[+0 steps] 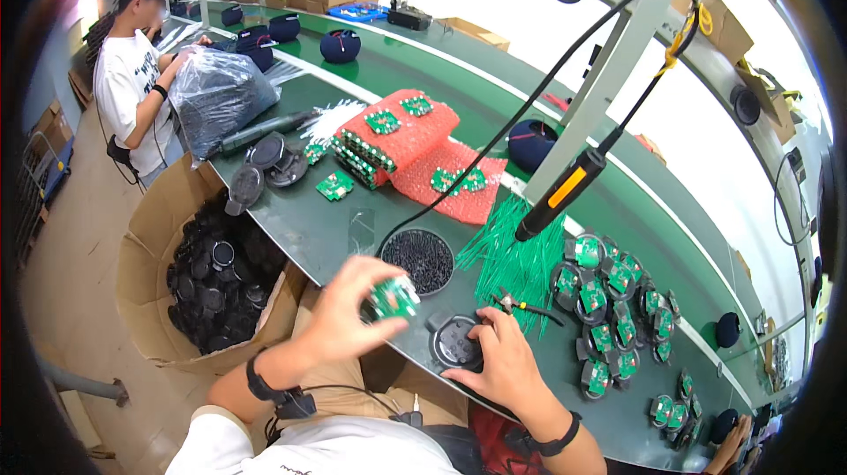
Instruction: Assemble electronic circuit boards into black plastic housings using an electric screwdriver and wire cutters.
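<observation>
Between the thumb and fingers of my left hand is a green circuit board, lifted above the bench edge. My right hand grips the side of a round black plastic housing that lies on the bench. Just beyond the left hand stands a round dish of small black screws. A pair of pliers with yellow and black handles lies past my right fingers. Over a bundle of green cable ties hangs a black electric screwdriver with an orange stripe.
Housings with boards fitted cluster on the right. Circuit boards lie on red bubble wrap at the back. A cardboard box of black housings stands left of the bench. Another person handles a grey plastic bag. A metal post rises behind the screwdriver.
</observation>
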The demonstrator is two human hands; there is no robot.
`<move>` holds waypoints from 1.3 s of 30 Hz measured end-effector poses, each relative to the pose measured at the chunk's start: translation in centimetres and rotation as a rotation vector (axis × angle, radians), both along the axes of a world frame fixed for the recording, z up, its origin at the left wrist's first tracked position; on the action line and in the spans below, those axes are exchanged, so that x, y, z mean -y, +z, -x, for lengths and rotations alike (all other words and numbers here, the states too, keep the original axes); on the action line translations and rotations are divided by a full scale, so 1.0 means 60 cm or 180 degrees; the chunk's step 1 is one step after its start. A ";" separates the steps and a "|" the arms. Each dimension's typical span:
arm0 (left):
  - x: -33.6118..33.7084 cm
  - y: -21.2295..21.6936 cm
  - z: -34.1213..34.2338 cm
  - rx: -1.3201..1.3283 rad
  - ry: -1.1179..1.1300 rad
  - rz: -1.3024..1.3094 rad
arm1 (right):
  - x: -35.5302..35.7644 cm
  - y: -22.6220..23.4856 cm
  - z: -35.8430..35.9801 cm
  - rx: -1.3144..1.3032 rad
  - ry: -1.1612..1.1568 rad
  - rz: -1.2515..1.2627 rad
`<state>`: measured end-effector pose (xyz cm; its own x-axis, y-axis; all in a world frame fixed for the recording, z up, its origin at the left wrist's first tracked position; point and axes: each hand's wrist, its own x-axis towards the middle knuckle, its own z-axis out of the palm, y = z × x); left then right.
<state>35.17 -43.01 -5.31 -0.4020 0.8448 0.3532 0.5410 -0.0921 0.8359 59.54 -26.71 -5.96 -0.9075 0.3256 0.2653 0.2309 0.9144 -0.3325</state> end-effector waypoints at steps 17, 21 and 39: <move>-0.046 -0.031 -0.112 -0.0916 -0.0411 -0.0049 | -0.027 -0.026 -0.010 -0.1598 -0.0820 0.3605; -0.048 -0.030 -0.114 -0.1179 -0.0460 0.0315 | -0.046 -0.023 -0.008 -0.1913 -0.0975 0.3544; -0.087 -0.055 -0.066 -0.0451 -0.0484 -0.0267 | -0.040 -0.038 -0.013 -0.1378 -0.0711 0.3696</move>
<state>39.10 -37.78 -8.59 -0.2136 0.8571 0.4687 0.6271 -0.2476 0.7386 60.30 -24.34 -8.24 -0.7130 0.7009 -0.0182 0.0137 -0.0121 -0.9998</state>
